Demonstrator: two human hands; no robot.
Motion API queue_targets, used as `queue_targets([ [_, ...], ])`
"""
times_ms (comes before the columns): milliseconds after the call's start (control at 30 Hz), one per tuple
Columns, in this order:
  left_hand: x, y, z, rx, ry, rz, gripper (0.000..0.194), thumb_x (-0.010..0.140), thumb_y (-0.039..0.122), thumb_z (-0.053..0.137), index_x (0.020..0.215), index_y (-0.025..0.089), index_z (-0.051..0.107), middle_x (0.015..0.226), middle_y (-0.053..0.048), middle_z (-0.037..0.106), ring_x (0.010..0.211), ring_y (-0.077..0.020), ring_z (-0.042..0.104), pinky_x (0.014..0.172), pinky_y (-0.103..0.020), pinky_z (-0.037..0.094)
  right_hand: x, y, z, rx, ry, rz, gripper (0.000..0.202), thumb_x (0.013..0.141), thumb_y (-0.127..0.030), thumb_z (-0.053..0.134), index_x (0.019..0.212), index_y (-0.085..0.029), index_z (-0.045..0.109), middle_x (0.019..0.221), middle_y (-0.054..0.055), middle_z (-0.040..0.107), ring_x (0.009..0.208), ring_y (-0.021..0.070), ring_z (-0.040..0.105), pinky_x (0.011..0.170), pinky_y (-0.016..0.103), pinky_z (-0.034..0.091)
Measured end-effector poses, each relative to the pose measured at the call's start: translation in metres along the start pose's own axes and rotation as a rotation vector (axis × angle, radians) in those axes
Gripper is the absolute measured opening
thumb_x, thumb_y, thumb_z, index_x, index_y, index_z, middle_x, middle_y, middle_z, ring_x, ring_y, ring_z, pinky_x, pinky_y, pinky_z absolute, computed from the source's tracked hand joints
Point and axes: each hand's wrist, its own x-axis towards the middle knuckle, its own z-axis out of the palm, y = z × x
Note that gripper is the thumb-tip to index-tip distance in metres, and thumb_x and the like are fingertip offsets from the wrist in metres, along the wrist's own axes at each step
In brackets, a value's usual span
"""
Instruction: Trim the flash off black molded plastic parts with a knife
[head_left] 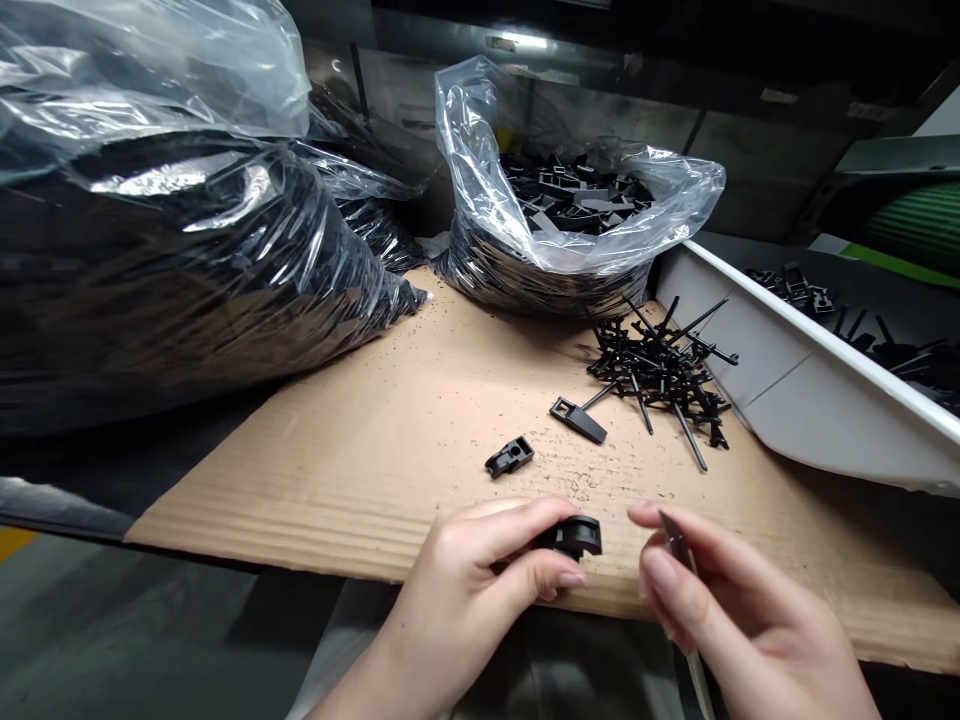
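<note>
My left hand (495, 570) pinches a small black plastic part (581, 537) with a curved end, just above the front edge of the cardboard. To its right, my right hand (739, 610) grips a thin knife (681, 548), its pointed blade tip up between thumb and forefinger. The blade and the plastic part are apart. Beyond my left hand lies a black plastic clip (510, 456) with a round hole. A flat black lever piece (578, 420) rests farther back, against a thin rod.
A pile of black rod-shaped parts (664, 375) lies on the cardboard sheet (375, 430). Behind stands an open clear bag (555, 265) full of black pieces. A large filled bag (187, 260) fills the left. On the right, a white bin (817, 390) holds more parts.
</note>
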Motion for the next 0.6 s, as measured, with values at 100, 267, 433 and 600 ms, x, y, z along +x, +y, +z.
queue_targets([
  [100, 0.000, 0.002, -0.001, 0.016, -0.015, 0.044, 0.018, 0.077, 0.015, 0.060, 0.090, 0.024, 0.068, 0.080, 0.003, 0.068, 0.071, -0.0120, 0.063, 0.067, -0.015, 0.046, 0.011, -0.009, 0.005, 0.048, -0.150, 0.055, 0.017, 0.066, -0.037, 0.062, 0.079, -0.027, 0.067, 0.048, -0.006, 0.042, 0.042, 0.0053, 0.035, 0.036, 0.013, 0.031],
  [267, -0.001, 0.004, 0.000, 0.032, 0.027, 0.060, 0.019, 0.072, 0.011, 0.064, 0.088, 0.022, 0.070, 0.076, 0.002, 0.069, 0.069, -0.0115, 0.062, 0.066, -0.013, 0.046, 0.009, -0.019, 0.022, 0.100, -0.064, 0.015, 0.015, 0.066, -0.033, 0.062, 0.056, -0.022, 0.063, 0.044, -0.007, 0.044, 0.042, 0.0046, 0.036, 0.042, 0.013, 0.035],
  [433, -0.001, 0.004, 0.001, -0.090, -0.007, -0.074, 0.019, 0.074, 0.015, 0.060, 0.089, 0.022, 0.069, 0.063, 0.002, 0.066, 0.051, -0.0099, 0.056, 0.052, -0.017, 0.046, 0.003, -0.006, 0.017, -0.143, 0.231, -0.166, 0.011, 0.066, -0.033, 0.062, 0.061, -0.023, 0.065, 0.048, -0.006, 0.056, 0.041, 0.0073, 0.049, 0.042, 0.014, 0.041],
  [600, 0.002, 0.005, 0.000, -0.229, 0.003, -0.239, 0.027, 0.068, 0.017, 0.065, 0.094, 0.018, 0.068, 0.063, 0.000, 0.067, 0.055, -0.0136, 0.059, 0.055, -0.021, 0.048, -0.004, 0.003, 0.007, -0.284, -0.015, -0.264, 0.019, 0.079, -0.034, 0.050, 0.073, -0.022, 0.063, 0.067, -0.002, 0.065, 0.060, 0.0117, 0.062, 0.054, 0.015, 0.047],
])
